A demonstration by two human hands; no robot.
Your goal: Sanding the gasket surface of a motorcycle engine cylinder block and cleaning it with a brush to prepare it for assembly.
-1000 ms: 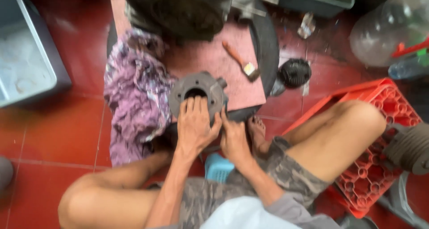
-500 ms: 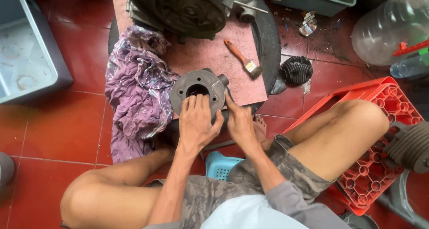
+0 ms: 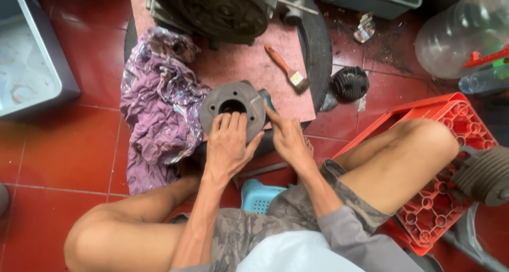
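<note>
Two bare hands on one round grey metal cylinder part (image 3: 231, 108), resting at near edge of pink board (image 3: 249, 65). Left hand (image 3: 229, 147) flat on top, fingers together, thumb spread against rim. Right hand (image 3: 287, 138) fingers pressed against part's right side. One purple cloth (image 3: 156, 115) touching part's left. One paintbrush (image 3: 287, 69) on board. One red crate (image 3: 442, 166) under right leg.

The round metal part (image 3: 232, 108) is sitting on the board (image 3: 249, 65), with the cloth (image 3: 156, 107) lying left and the brush (image 3: 286, 69) lying right.
</note>
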